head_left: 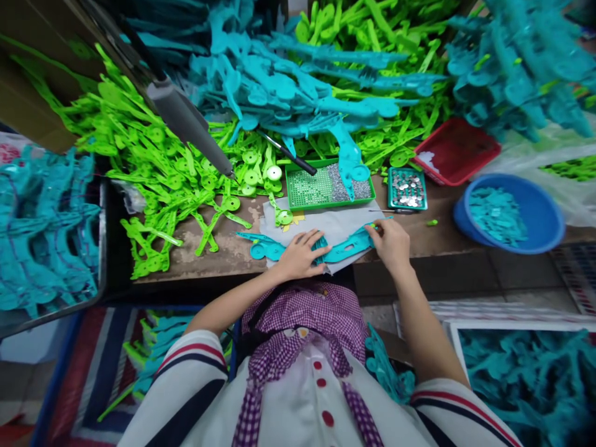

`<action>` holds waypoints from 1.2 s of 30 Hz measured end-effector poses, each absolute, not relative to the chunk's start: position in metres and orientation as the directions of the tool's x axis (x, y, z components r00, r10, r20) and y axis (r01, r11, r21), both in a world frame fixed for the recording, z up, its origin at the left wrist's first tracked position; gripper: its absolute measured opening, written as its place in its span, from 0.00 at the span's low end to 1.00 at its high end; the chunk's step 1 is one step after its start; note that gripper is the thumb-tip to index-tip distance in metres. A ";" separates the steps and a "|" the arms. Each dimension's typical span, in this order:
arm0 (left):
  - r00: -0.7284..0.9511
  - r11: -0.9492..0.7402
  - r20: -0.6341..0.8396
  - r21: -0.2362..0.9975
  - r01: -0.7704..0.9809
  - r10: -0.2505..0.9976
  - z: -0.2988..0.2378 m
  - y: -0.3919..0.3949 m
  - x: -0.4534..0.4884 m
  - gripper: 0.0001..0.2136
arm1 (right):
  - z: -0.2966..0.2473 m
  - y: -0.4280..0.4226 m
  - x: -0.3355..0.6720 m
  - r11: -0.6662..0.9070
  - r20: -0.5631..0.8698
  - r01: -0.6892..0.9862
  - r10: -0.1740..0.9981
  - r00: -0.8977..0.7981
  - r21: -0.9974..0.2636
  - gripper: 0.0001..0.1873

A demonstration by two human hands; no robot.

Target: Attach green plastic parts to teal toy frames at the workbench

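A long teal plastic part (347, 249) lies across a grey cloth (326, 217) at the bench's front edge. My left hand (302, 254) is closed over its middle, holding it down with the fingers across it. At the part's right end, my right hand (391, 245) pinches with thumb and fingertips; any small piece between them is hidden. Just beyond the cloth sits a green tray (291, 197) of small metal pieces, with a teal part (349, 155) hanging over it. A small teal box (391, 203) of silvery discs stands to its right.
Lime green parts (153, 136) and teal parts (279, 81) are heaped behind. A grey-handled tool (186, 121) hangs at left; a black-handled screwdriver (291, 154) leans near the tray. To the right are a red tray (459, 149) and a blue bowl (542, 211). A black crate (108, 242) stands left.
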State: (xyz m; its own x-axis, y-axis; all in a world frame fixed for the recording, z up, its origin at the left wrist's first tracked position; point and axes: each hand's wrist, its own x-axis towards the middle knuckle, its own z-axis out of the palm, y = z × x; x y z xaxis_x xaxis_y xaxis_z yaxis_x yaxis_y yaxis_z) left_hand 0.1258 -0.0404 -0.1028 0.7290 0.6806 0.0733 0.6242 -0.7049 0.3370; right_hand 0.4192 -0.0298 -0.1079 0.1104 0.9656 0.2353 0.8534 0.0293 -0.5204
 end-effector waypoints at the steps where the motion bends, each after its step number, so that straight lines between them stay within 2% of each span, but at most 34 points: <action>1: 0.727 -0.702 0.071 0.341 0.626 0.683 -0.103 -0.041 0.126 0.23 | -0.109 -0.030 0.419 0.030 0.235 0.858 0.966 0.106 -0.512 0.23; 7: 0.726 -0.695 0.078 0.375 0.614 0.683 -0.103 -0.040 0.128 0.23 | -0.119 -0.039 0.419 -0.051 0.240 0.758 0.933 0.268 -0.650 0.29; 13: 0.720 -0.678 0.041 0.379 0.630 0.692 -0.101 -0.039 0.129 0.23 | -0.116 -0.031 0.415 0.000 0.228 0.883 0.966 0.121 -0.469 0.25; 15: 0.717 -0.677 0.046 0.375 0.633 0.696 -0.101 -0.039 0.129 0.23 | -0.117 -0.027 0.415 -0.014 0.203 0.894 0.972 0.118 -0.449 0.24; 19: 0.709 -0.681 0.085 0.378 0.627 0.700 -0.105 -0.040 0.127 0.27 | -0.117 -0.032 0.422 0.016 0.224 0.826 0.965 0.134 -0.563 0.27; 22: 0.694 -0.671 0.101 0.388 0.632 0.713 -0.107 -0.041 0.126 0.26 | -0.099 -0.047 0.422 0.108 0.315 0.772 0.941 0.124 -0.626 0.28; 24: 0.706 -0.681 0.109 0.398 0.614 0.700 -0.105 -0.043 0.125 0.23 | -0.078 -0.059 0.413 0.210 0.380 0.797 0.925 0.027 -0.567 0.29; 25: 0.718 -0.697 0.127 0.402 0.594 0.685 -0.103 -0.045 0.124 0.22 | -0.066 -0.064 0.407 0.282 0.387 0.813 0.919 -0.076 -0.509 0.29; 27: 0.729 -0.729 0.196 0.413 0.545 0.656 -0.096 -0.049 0.122 0.22 | -0.044 -0.074 0.392 0.455 0.335 0.806 0.879 -0.339 -0.378 0.29; 29: 0.723 -0.755 0.275 0.426 0.499 0.633 -0.084 -0.054 0.120 0.21 | -0.028 -0.082 0.381 0.581 0.257 0.765 0.812 -0.523 -0.277 0.29; 32: 0.748 -0.802 0.334 0.414 0.430 0.573 -0.059 -0.059 0.116 0.23 | -0.018 -0.093 0.380 0.643 0.217 0.735 0.765 -0.606 -0.215 0.23; 36: 0.787 -0.843 0.368 0.423 0.332 0.495 -0.023 -0.065 0.109 0.28 | -0.020 -0.121 0.408 0.619 0.319 0.728 0.782 -0.536 -0.294 0.19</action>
